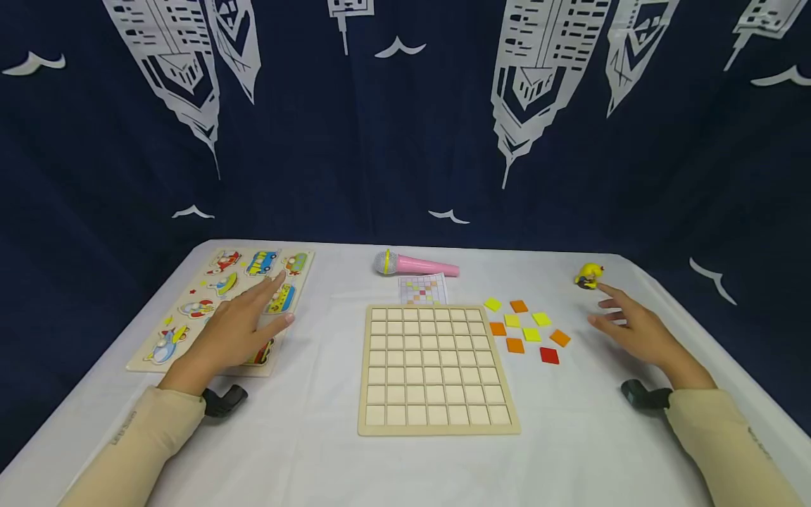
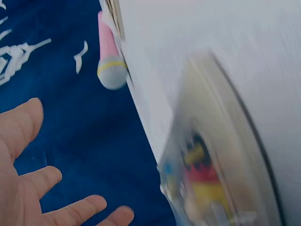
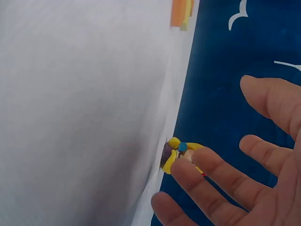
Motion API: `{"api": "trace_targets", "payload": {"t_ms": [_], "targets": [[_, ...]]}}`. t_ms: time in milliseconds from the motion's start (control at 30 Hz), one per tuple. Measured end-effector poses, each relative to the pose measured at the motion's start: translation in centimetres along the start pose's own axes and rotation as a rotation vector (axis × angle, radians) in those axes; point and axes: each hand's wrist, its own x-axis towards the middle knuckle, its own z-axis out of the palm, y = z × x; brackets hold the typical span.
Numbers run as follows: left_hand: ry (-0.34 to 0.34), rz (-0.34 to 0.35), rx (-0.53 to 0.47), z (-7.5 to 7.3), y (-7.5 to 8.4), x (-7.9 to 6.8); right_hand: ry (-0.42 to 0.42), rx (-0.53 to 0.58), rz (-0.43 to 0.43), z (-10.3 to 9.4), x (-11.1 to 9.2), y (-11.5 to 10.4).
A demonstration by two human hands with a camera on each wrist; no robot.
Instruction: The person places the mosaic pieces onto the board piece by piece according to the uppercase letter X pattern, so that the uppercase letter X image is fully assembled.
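My left hand (image 1: 237, 324) hovers with straight fingers above a wooden picture puzzle board (image 1: 142, 362) carrying colourful vehicle pieces. Nothing is held in it; in the left wrist view its fingers are spread beside the blurred board (image 2: 244, 155). At the right, my right hand (image 1: 643, 334) has loosely extended fingers and holds nothing. Just beyond its fingertips stands a small yellow toy figure (image 1: 591, 273), which those fingers partly cover in the right wrist view. Between the hands lies a square wooden grid board (image 1: 438, 430) with bare cells. Loose orange, yellow and red square tiles (image 1: 515, 345) are scattered to its right.
A pink toy microphone (image 1: 424, 266) lies near the table's back edge. Below it, a printed card (image 1: 422, 289) with a coloured grid pattern touches or nears the grid board's top edge. A white cloth covers the table (image 1: 304, 436); a dark blue curtain (image 1: 355, 141) hangs behind.
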Motion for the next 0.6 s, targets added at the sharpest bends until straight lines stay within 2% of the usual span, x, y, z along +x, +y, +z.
{"api": "trace_targets", "payload": {"t_ms": [300, 467, 600], "targets": [[-0.051, 0.081, -0.203, 0.9, 2.4, -0.2, -0.055, 0.058, -0.043, 0.1, 0.1, -0.5], [-0.104, 0.105, -0.263, 1.9, 3.5, 0.1, -0.070, 0.091, -0.089, 0.4, 0.4, -0.6], [-0.158, 0.103, -0.309, 2.8, 4.5, 0.3, -0.102, 0.155, -0.081, 0.7, 0.7, -0.6]]}}
